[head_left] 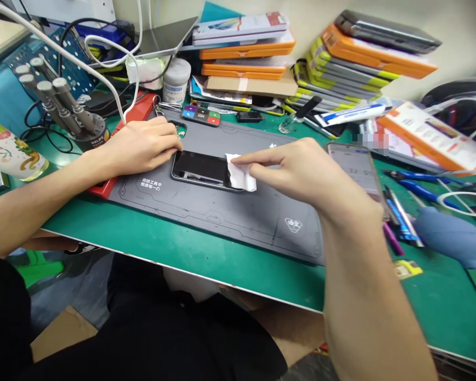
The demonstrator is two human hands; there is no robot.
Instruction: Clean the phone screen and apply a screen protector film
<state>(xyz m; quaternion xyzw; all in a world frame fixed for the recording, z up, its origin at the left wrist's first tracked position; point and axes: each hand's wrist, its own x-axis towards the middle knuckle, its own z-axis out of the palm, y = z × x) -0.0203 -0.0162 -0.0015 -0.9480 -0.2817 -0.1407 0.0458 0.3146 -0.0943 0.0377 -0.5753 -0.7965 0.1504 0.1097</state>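
Observation:
A black-screened smartphone (200, 168) lies face up on a dark grey work mat (218, 217). My left hand (153, 145) is closed, its fingertips at the phone's upper left corner, steadying it against the mat. With thumb and index finger, my right hand (291, 166) pinches a crumpled white wipe (240, 177), pressed on the right end of the screen. The wipe covers that end of the phone. The undersides of the left fingers are hidden.
Behind the mat stand a white jar (176, 82), stacked orange boxes (246, 50) and a screwdriver holder (89, 135). To the right lie another phone (355, 164), blue-handled pliers (424, 185) and a blue air blower (452, 235). A patterned cup (14, 151) is at the left.

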